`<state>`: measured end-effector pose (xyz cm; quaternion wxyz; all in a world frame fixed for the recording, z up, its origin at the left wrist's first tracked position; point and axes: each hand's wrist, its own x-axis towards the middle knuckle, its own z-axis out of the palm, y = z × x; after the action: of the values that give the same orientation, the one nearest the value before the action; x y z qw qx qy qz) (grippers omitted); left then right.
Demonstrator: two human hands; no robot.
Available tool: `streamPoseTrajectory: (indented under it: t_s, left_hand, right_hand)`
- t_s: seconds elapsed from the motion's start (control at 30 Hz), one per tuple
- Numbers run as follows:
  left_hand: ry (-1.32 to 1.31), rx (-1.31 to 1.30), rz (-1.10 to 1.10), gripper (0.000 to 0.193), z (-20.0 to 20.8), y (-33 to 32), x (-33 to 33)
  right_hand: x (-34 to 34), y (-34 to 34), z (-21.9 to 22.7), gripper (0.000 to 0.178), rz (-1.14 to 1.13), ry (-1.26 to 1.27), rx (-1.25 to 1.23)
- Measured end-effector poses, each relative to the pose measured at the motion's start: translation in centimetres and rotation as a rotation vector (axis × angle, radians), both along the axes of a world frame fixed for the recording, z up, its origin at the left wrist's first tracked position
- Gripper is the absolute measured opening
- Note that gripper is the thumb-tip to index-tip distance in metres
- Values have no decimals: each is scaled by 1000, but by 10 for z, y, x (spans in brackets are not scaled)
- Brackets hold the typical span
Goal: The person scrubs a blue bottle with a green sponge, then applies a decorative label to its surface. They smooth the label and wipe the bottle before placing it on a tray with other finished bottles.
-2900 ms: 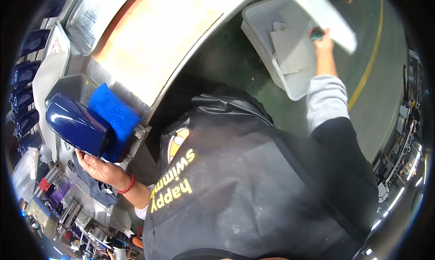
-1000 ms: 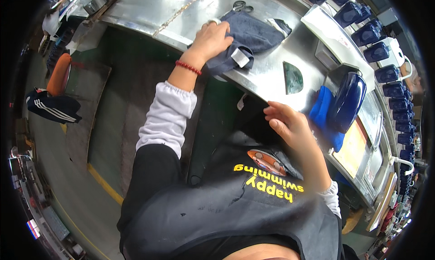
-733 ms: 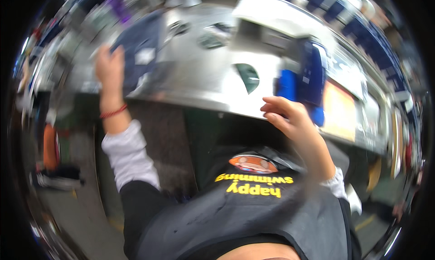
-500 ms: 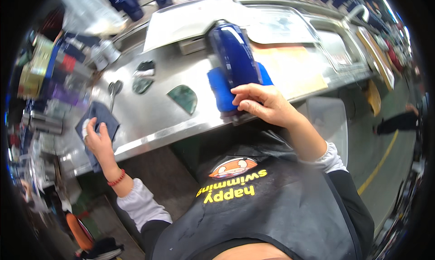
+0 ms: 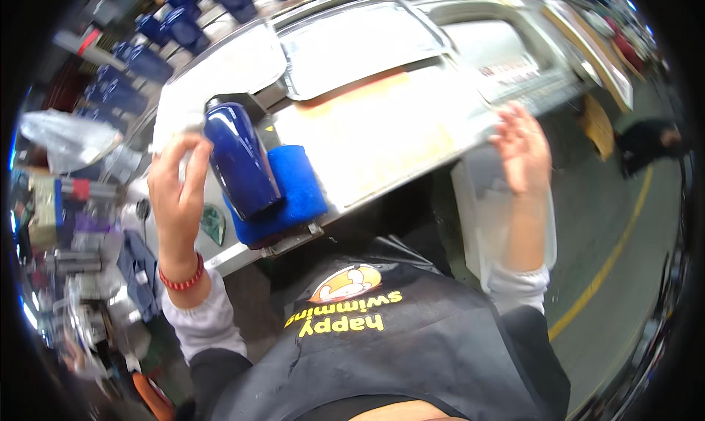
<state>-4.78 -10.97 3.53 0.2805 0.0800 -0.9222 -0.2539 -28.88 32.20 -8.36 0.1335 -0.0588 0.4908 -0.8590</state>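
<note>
A glossy dark blue bottle-shaped piece [image 5: 242, 160] lies at a slant on a bright blue cloth pad [image 5: 301, 193] at the bench's near edge. My left hand [image 5: 178, 201], with a red bead bracelet at the wrist, is beside the piece's upper left side. Its thumb and forefinger are bent with a gap between them; whether the tips touch the piece is unclear. Off to the right, my right hand [image 5: 523, 153] is raised, blurred, with fingers stretched and nothing held. A dark green flat piece [image 5: 213, 224] shows partly behind my left wrist.
Light trays [image 5: 360, 46] lie behind the pad, with an orange-tan sheet [image 5: 389, 131] in front. A sink [image 5: 488, 50] is at back right. Several blue pieces [image 5: 183, 28] stand far left. A grey cloth [image 5: 138, 270] hangs at left; a translucent bin [image 5: 499, 215] stands below my right hand.
My left hand has gone from the grey cloth to beside the blue piece. My right hand has left the piece and moved right. The view has shifted right, too.
</note>
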Motion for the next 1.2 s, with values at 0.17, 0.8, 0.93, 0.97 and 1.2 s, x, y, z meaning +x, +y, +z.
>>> streamPoseTrajectory:
  t_s: [0.17,0.8,0.93,0.97,1.2]
  left_hand:
    - [-88,-186,110,15,20,-48,-54]
    - [-891,311,577,50,-126,-368,4]
    - [-1079,-210,636,64,-90,-341,-34]
    - [-1041,-196,561,63,-78,-327,-54]
    - [-912,74,289,44,11,-173,-207]
  right_hand:
    - [-110,-28,15,46,83,180,-2]
    - [-122,-244,23,38,685,-3,604]
    - [-116,-194,24,60,369,-599,314]
    - [-119,-181,23,64,224,-684,227]
    - [-195,-119,8,75,-384,-853,-219]
